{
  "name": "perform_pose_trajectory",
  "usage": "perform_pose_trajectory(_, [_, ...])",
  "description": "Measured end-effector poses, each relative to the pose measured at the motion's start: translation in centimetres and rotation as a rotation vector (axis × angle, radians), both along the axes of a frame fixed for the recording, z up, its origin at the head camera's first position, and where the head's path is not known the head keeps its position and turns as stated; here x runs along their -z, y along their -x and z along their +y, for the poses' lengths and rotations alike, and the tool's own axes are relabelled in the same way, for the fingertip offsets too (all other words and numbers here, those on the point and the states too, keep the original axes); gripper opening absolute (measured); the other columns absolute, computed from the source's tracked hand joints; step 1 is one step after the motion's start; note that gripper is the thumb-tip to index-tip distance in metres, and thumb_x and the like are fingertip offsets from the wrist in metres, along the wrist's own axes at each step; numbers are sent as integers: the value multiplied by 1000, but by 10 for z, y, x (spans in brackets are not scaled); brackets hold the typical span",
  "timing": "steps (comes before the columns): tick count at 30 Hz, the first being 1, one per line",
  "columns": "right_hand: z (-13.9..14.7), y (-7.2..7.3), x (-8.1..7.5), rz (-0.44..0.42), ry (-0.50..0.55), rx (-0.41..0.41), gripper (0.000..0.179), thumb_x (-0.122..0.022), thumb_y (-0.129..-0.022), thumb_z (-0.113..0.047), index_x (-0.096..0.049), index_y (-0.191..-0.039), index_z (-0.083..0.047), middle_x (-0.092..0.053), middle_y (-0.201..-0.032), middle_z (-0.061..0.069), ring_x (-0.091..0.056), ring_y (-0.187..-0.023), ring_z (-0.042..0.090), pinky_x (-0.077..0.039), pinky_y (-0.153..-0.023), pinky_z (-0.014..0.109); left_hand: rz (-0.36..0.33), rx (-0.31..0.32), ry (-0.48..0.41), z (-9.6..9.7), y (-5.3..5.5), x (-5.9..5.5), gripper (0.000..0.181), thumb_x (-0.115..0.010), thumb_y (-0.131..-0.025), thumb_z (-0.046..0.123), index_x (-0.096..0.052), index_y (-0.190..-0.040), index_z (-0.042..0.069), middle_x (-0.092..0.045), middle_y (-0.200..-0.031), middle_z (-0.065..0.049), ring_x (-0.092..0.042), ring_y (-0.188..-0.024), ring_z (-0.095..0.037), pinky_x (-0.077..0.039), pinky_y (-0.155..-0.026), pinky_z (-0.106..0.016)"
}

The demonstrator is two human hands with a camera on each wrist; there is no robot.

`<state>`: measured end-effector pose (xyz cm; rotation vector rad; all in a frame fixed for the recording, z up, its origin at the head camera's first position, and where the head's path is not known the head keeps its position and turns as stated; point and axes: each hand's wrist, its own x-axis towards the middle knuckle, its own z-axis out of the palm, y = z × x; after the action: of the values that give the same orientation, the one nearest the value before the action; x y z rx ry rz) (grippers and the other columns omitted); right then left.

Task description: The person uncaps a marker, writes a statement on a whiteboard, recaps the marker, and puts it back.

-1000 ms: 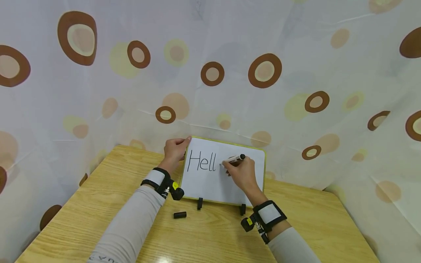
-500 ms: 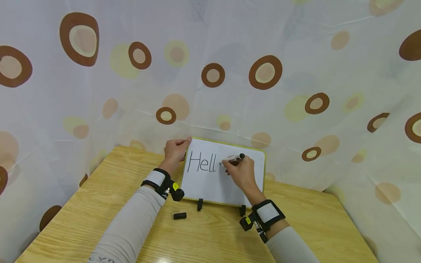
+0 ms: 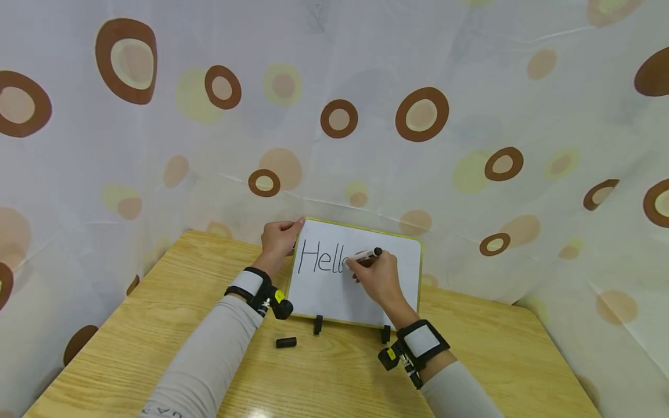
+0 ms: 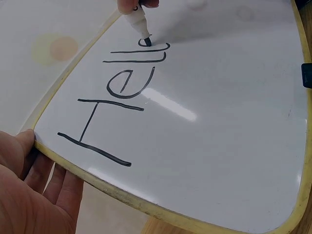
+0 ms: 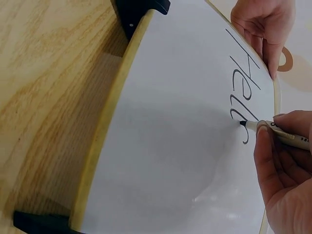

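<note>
Table (image 3: 209, 290) under whiteboard (image 3: 334, 299). Black cap (image 3: 286, 342) lies on table in front of whiteboard, near its left end, not touching. Two black feet (image 3: 317, 324) at whiteboard's lower edge. Right hand (image 3: 380, 276) in front of whiteboard, thumb and fingers pinching marker (image 3: 368, 254), tip touching whiteboard just past second "l" of black writing (image 3: 316, 257) (small round stroke shows at tip). Left hand (image 3: 277, 241) at whiteboard's upper left corner, thumb on edge, fingers behind, gripping it. Spotted sheet (image 3: 376, 58) behind whiteboard.
</note>
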<state>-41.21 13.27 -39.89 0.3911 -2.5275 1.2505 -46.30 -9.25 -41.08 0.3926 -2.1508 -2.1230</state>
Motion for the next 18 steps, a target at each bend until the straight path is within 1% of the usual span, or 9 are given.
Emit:
perform_pose_trajectory(4, [2,-3,3,-29,-3,-1,9,-80,-89,-13,-79,-85,-5,-73,-71,14,-69,-56,21,-55,-52,30,-5,0,-3,0,0,-2,45,-66,-100,44,-73,-124,8,-72,-113,-11,-66,-95,-22,-59,-79,-33])
perform_pose_trajectory(9, [5,-8,5,-51,1,-3,8,-80,-88,-11,-79,-83,-4,-73,-70,14,-69,-57,26,-55,-52,29,-5,-3,-8,-1,-2,-4,45,-66,-100,44,-73,-124,7,-71,-113,-11,-65,-94,-22,-59,-77,-32])
perform_pose_trajectory(13, [8,-9,5,-53,-4,13,8,-80,-88,-11,-79,-83,-4,-73,-69,13,-68,-55,23,-55,-51,29,-4,-3,-8,0,-2,-3,45,-65,-100,44,-73,-124,7,-71,-114,-11,-65,-95,-22,-58,-77,-31])
perform_pose_trajectory(18, [11,-7,3,-46,11,42,9,-80,-87,-13,-79,-83,-5,-73,-69,12,-67,-53,19,-54,-51,30,-3,-2,-21,1,-2,-3,45,-66,-100,44,-72,-125,7,-71,-114,-12,-66,-95,-23,-59,-81,-34])
